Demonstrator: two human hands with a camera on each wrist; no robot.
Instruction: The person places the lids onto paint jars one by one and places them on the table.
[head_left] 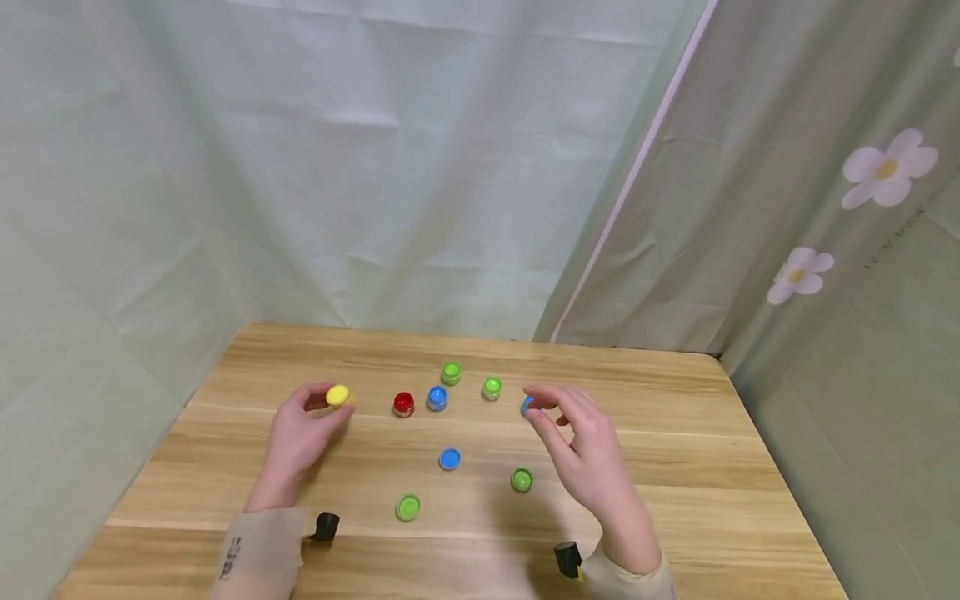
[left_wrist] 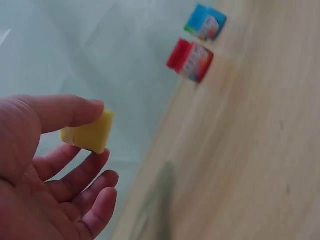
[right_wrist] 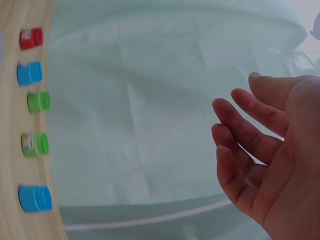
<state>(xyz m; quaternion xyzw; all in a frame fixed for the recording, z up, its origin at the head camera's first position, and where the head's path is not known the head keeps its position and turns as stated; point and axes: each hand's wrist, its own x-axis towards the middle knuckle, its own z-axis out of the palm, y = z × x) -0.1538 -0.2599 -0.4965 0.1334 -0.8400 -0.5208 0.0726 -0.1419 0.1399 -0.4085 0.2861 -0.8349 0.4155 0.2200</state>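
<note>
My left hand pinches a small yellow jar between thumb and fingers, above the left side of the table. To its right stands a small red jar, with a blue jar beside it. My right hand hovers over the right half of the table, fingers loosely bent and holding nothing, as the right wrist view shows. Behind its fingertips in the head view, a second blue jar is partly hidden. Two green jars stand between the hands, towards the back.
Closer to the front lie a round blue lid-like piece and two round green ones. The wooden table meets a pale curtain along its back edge. Curtains also hang at both sides.
</note>
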